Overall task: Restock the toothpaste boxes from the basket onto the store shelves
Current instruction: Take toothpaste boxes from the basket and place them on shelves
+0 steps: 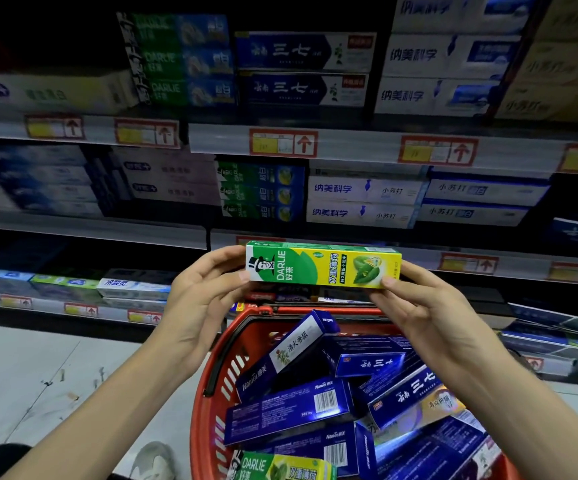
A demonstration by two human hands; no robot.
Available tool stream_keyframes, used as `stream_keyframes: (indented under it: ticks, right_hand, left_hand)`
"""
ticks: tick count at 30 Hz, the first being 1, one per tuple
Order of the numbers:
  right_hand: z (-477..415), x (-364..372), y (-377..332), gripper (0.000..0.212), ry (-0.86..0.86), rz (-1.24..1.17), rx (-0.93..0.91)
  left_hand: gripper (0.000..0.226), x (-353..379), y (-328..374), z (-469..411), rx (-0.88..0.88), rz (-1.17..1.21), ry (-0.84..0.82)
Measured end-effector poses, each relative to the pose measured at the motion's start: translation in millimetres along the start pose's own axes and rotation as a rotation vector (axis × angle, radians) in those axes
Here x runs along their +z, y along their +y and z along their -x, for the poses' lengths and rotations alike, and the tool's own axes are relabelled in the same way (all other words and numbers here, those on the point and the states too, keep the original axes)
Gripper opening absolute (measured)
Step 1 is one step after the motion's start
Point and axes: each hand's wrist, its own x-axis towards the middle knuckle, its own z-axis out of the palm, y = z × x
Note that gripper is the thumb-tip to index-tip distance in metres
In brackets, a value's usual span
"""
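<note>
— Item in hand?
— One green-and-yellow Darlie box (322,266), lying level, being held above the red basket (211,393). The left hand (204,289) is pinching its left end between thumb and fingers. The right hand (419,306) is pinching the right end likewise.
— Step?
— By my reading, it is picked and being matched to a slot, with shelving not yet done.
— Next move?
— Probably calling for the green Darlie stack (259,192) on the middle shelf (349,147), the nearest-looking match. Then it is sliding in level, label outward.
— Stock waiting?
— Blue boxes (291,410) are lying jumbled in the basket, with a second Darlie box (280,469) at the near edge.
— Surroundings?
— A dim aisle. Shelves are running in tiers, red-framed price tags (282,143) are showing along the rails, and pale floor (38,368) is showing at left.
</note>
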Motion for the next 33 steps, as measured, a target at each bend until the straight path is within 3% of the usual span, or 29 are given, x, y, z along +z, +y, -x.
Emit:
stream_keyframes:
  ticks: [9,12,14,20,33]
  right_hand:
    - [21,25,20,0.046,-0.035,0.105,-0.022]
    - [28,41,19,0.048,-0.03,0.171,-0.074]
    - [30,56,15,0.047,-0.025,0.212,-0.125]
    - [37,116,-19,0.034,-0.082,0.306,-0.298]
    - [28,241,-82,0.026,-0.088,0.601,-0.764]
  left_hand:
    - [0.034,-19,23,8,0.063,0.02,0.109]
    - [0.024,-28,34,9,0.131,-0.073,0.162]
    - [0.014,-33,47,9,0.207,-0.145,0.199]
    - [0.013,-40,94,16,0.46,-0.287,0.287]
    - [0.014,-54,229,-16,0.698,-0.331,0.333]
